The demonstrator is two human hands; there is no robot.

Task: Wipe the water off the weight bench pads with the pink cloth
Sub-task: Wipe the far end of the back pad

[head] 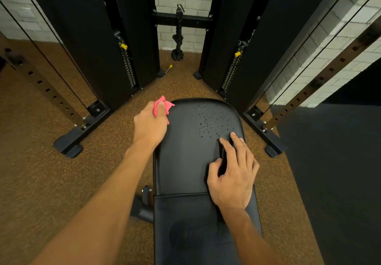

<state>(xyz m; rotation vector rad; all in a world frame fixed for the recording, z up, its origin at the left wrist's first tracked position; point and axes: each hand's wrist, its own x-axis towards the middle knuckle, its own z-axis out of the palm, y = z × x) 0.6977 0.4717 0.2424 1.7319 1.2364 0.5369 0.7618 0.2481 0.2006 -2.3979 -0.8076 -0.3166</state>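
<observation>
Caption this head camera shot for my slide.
Left hand grips pink cloth at the edge of the bench pad; right hand rests beside water droplets.

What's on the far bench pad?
Water droplets, the right hand lying flat, and the left hand gripping the pink cloth at the edge. Beneath the hands is hidden.

Water droplets (214, 120) on black bench pad (181, 161)

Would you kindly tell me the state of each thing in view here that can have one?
pink cloth: bunched, gripped by the left hand at the far pad's left edge.
far pad: water droplets beaded on its far right part.
near pad: no droplets visible.
right hand: fingers straight, resting on the far pad.
rope attachment: hanging from a hook.
loose pin: lying on the floor.
</observation>
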